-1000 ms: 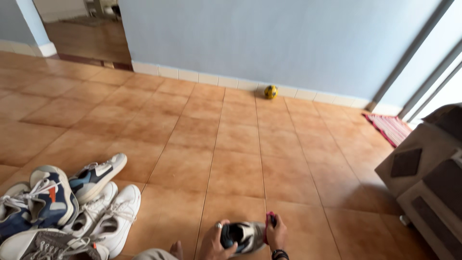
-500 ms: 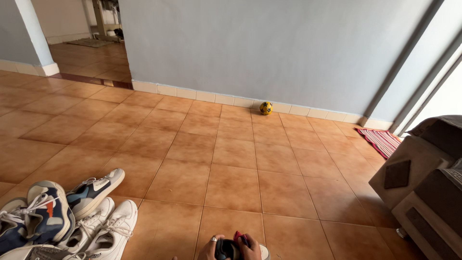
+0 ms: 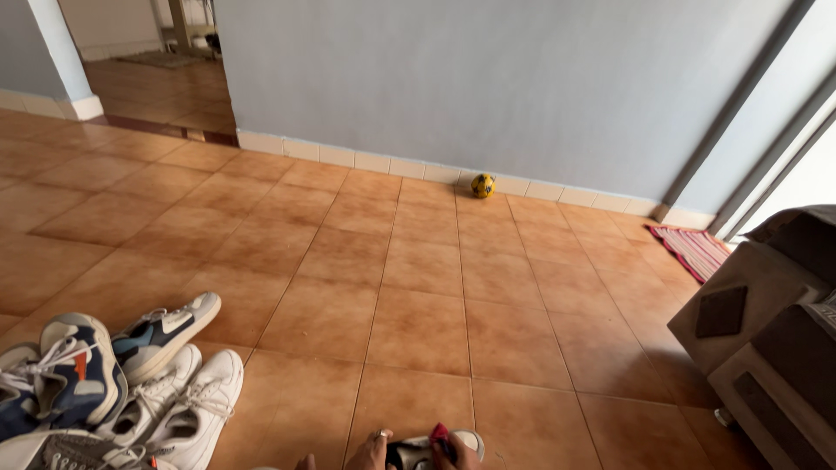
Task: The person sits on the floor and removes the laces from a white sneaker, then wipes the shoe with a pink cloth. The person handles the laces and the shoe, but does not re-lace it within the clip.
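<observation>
The room is bright with daylight, which enters from the right, where the glass door [image 3: 805, 165] is overexposed to almost white. The terracotta floor tiles [image 3: 418, 287] carry a soft sheen but no hard glare. The grey wall [image 3: 488, 78] is evenly lit, a little darker toward the doorway on the left. Shadows are soft and short: a small one under the yellow ball [image 3: 482, 184], another under the sneakers [image 3: 131, 383]. The wide lens bends straight lines near the edges. The focus is sharp, without visible motion blur.

Glossy terracotta tiled floor [image 3: 418, 261] runs to a far grey-blue wall [image 3: 488, 78]; beige cabinet [image 3: 766, 339] near right, daylight beyond
</observation>
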